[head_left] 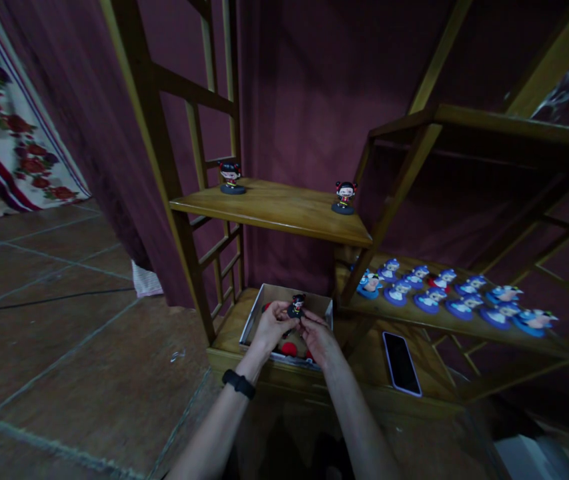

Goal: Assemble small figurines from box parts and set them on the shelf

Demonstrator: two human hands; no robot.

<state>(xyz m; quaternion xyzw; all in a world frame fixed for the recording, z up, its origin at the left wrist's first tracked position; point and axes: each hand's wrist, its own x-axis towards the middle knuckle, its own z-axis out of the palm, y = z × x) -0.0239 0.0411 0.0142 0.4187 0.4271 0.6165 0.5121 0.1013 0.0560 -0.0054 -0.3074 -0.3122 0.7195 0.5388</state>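
Note:
A small dark-haired figurine (298, 304) on a black round base is held upright between both hands. My left hand (274, 328), with a black band on its wrist, closes on the base from the left. From the right, the fingers of my right hand (317, 335) close on the same base. Beneath the hands lies a shallow white-edged cardboard box (259, 301) on the lower shelf, with red round pieces (289, 349) inside, partly covered by my hands. Two like figurines stand on the shelf above, one at its left end (231, 177) and one at its right (345, 197).
A wooden display rack (274, 208) surrounds the work area, its upper shelf edge just beyond my hands. To the right, several blue and purple figurines (431, 299) stand in rows. A phone (401, 363) lies on the low shelf. A cable (49, 300) crosses the tiled floor at left.

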